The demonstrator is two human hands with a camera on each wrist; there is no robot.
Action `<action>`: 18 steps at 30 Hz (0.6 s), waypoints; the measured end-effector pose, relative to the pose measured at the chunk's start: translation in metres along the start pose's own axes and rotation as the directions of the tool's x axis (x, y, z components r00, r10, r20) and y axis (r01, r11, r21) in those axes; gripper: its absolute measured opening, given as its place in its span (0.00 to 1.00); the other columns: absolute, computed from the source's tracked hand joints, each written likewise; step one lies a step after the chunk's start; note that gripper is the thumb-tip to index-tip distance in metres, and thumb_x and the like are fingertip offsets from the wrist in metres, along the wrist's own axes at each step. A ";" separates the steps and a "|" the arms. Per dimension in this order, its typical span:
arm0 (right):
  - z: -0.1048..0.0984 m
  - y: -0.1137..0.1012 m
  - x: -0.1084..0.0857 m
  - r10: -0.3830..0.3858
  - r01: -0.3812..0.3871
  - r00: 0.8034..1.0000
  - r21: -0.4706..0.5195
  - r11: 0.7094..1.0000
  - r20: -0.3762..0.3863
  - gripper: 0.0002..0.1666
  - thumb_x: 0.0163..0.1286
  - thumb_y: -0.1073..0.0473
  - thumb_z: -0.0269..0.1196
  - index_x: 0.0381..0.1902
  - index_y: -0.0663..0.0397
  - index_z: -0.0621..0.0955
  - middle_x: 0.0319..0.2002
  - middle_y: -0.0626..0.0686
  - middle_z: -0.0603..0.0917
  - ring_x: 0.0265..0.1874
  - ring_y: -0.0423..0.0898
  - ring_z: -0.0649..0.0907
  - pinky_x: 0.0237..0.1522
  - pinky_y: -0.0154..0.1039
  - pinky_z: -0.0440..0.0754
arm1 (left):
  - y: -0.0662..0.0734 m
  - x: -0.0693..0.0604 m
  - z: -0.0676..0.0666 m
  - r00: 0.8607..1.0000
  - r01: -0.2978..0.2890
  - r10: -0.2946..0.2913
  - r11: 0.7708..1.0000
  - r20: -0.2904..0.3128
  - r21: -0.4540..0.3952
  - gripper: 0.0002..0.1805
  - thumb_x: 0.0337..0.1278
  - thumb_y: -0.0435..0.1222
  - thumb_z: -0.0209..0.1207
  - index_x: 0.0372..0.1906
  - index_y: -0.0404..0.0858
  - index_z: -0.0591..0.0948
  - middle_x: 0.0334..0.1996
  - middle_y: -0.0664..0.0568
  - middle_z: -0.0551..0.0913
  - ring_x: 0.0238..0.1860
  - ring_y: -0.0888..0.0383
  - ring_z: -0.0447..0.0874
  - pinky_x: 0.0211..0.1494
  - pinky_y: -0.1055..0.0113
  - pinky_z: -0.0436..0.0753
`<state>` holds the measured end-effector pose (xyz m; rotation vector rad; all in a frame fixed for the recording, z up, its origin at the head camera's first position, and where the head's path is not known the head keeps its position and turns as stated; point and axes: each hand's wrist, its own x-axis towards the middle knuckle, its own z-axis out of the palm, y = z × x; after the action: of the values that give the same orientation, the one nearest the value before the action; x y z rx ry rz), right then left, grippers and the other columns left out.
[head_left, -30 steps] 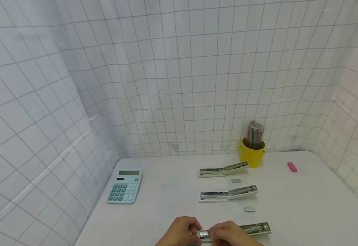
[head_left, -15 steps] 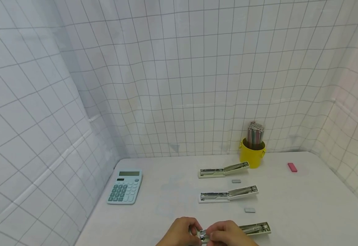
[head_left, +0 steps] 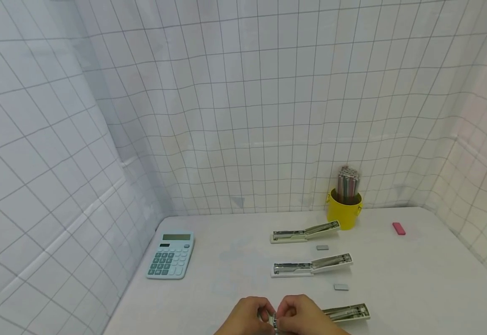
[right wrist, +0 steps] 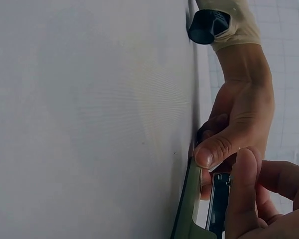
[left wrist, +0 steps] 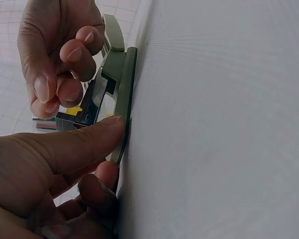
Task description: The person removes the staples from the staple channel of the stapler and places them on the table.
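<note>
At the table's front edge lies an opened stapler (head_left: 349, 312), its cover folded back to the right. My left hand (head_left: 246, 317) pinches the left end of its base, thumb on top in the left wrist view. My right hand (head_left: 303, 316) is close beside it, thumb and fingers curled over the metal magazine (right wrist: 218, 201). A small grey ridged strip of staples (left wrist: 67, 121) shows at its fingertips, near the magazine's end; the fingers hide most of the contact. Farther back lie two more opened staplers, a white one (head_left: 293, 269) and a pale one (head_left: 289, 236).
Two grey staple strips, a nearer one (head_left: 341, 287) and a farther one (head_left: 322, 247), lie beside the back staplers. A yellow bucket (head_left: 343, 214) of pencils stands at the back right, with a pink eraser (head_left: 399, 228) further right. At the left is a light blue calculator (head_left: 170, 256).
My right hand has moved left along the stapler's magazine, close up to the left hand. The left hand has stayed at the base's end. The other things have stayed in place.
</note>
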<state>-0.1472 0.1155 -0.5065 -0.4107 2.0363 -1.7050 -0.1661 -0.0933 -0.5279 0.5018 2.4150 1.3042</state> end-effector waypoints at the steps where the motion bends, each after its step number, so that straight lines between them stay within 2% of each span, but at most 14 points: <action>1: 0.000 0.001 0.001 -0.010 0.010 1.000 -0.018 1.000 -0.002 0.05 0.61 0.64 0.66 0.32 0.61 0.80 0.22 0.46 0.78 0.21 0.39 0.75 0.25 0.31 0.73 | 0.000 0.000 0.000 1.000 0.003 -0.003 1.000 0.000 0.000 0.14 0.34 0.26 0.69 0.30 0.46 0.85 0.19 0.62 0.76 0.23 0.66 0.71 0.27 0.71 0.70; 5: 0.003 0.002 0.003 -0.041 0.040 0.999 -0.084 0.996 -0.007 0.07 0.60 0.65 0.67 0.35 0.57 0.80 0.22 0.46 0.80 0.21 0.38 0.77 0.25 0.31 0.74 | 0.000 0.001 0.000 1.000 0.002 -0.002 1.000 0.008 0.004 0.13 0.36 0.27 0.70 0.30 0.46 0.85 0.19 0.62 0.76 0.23 0.66 0.71 0.28 0.71 0.71; 9: 0.005 0.000 0.004 -0.060 0.059 0.998 -0.148 0.987 -0.001 0.10 0.58 0.66 0.66 0.39 0.58 0.81 0.21 0.46 0.81 0.20 0.37 0.78 0.26 0.32 0.74 | -0.001 0.001 -0.001 1.000 -0.009 0.008 1.000 0.008 0.016 0.13 0.37 0.27 0.70 0.30 0.45 0.84 0.19 0.63 0.76 0.23 0.67 0.71 0.29 0.71 0.71; 18: 0.007 -0.003 0.007 -0.096 0.092 0.995 -0.221 0.971 -0.007 0.09 0.55 0.68 0.65 0.36 0.57 0.82 0.20 0.44 0.81 0.18 0.35 0.76 0.25 0.31 0.72 | -0.001 0.000 -0.001 1.000 -0.024 0.024 1.000 -0.003 0.013 0.12 0.36 0.28 0.70 0.29 0.46 0.83 0.19 0.64 0.75 0.23 0.68 0.70 0.28 0.72 0.70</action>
<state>-0.1495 0.1057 -0.5050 -0.5749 2.2608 -1.5442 -0.1664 -0.0949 -0.5284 0.5335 2.4286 1.3013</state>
